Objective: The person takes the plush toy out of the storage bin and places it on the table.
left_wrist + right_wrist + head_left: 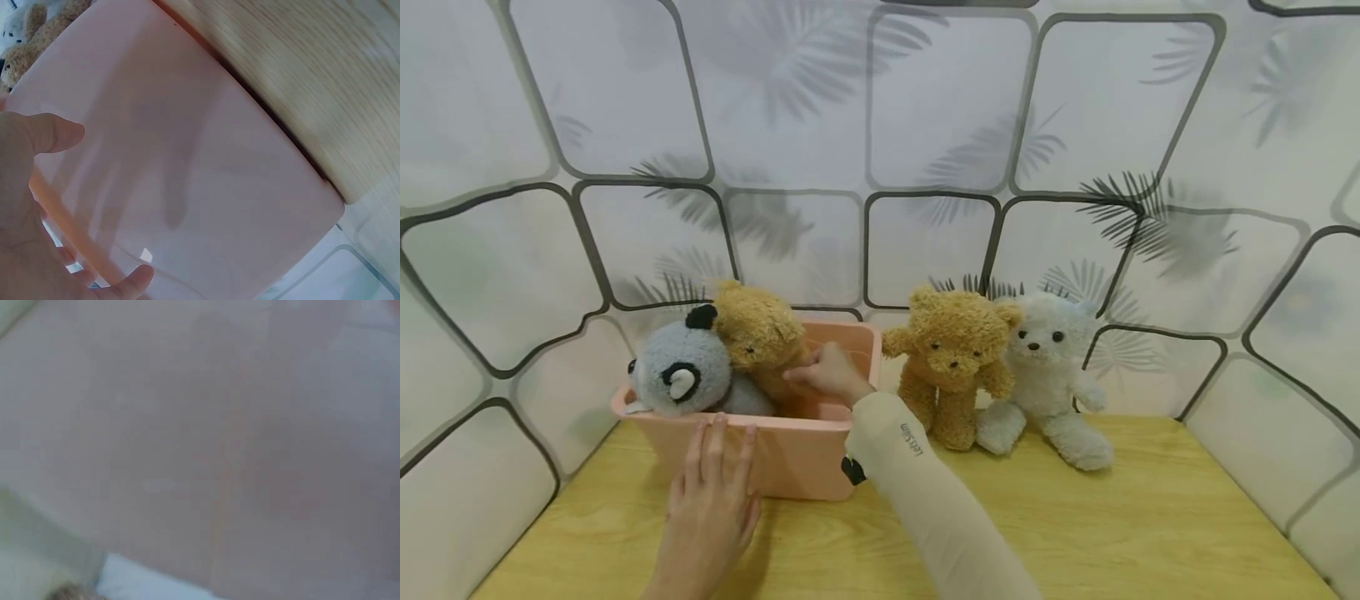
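here, right hand (pixel 833 372) pinched tan bear (pixel 758 329) inside pink bin (pixel 808 458), left hand (pixel 710 500), fingers straight, touched bin's front

the head camera looks from above, forward and down, at the rectangular pink plastic box (pixel 808 458). the left wrist camera faces closely its outer wall (pixel 231 150), which both views share. the right wrist camera is very near to a blurred greyish-pink surface (pixel 156 431).
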Motion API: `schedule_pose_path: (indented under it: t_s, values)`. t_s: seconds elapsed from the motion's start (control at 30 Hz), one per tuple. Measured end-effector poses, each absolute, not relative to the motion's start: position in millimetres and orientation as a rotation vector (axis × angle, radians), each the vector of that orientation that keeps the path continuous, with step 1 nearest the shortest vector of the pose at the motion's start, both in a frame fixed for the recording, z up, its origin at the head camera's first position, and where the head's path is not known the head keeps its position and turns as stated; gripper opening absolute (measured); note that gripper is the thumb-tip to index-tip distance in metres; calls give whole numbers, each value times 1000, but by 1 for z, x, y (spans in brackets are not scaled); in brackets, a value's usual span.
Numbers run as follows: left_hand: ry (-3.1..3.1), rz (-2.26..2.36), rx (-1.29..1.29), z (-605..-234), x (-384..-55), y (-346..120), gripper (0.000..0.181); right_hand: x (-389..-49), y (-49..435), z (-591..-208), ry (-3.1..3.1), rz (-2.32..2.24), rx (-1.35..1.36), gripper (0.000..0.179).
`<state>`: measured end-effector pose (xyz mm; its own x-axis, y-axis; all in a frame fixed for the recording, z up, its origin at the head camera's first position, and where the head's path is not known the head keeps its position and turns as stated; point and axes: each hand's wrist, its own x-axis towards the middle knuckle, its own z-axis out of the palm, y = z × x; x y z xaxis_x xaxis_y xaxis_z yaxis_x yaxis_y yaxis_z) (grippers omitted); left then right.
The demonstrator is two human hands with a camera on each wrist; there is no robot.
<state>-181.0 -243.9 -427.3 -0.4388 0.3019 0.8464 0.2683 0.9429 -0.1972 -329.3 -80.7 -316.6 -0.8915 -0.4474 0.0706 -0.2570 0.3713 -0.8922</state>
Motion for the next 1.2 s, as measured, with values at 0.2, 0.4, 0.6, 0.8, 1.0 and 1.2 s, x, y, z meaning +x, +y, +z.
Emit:
schedule_pose_path:
  t_s: [0.2,0.4,0.6,0.8,1.0,1.2]
  values:
    - [-2016,48,-410,-428,-183,-243,62,-327,-81,-316,2773,-1426,-553,38]
    - [-2018,47,-418,-430,-184,-245,62,-326,-79,-317,2725,-1251,-424,54]
    - [-2030,41,-401,-429,-184,-246,63,-325,-83,-320,2679,-1266,-350,63]
    - [-2062,34,-384,-431,-182,-242,75,-316,-83,-327,3026,-947,-517,65]
    - [-2061,37,-376,-433,-182,-241,83,-315,-87,-332,3181,-751,-552,72]
    - [-2044,58,-383,-431,-184,-244,79,-321,-85,-326,3103,-929,-624,43]
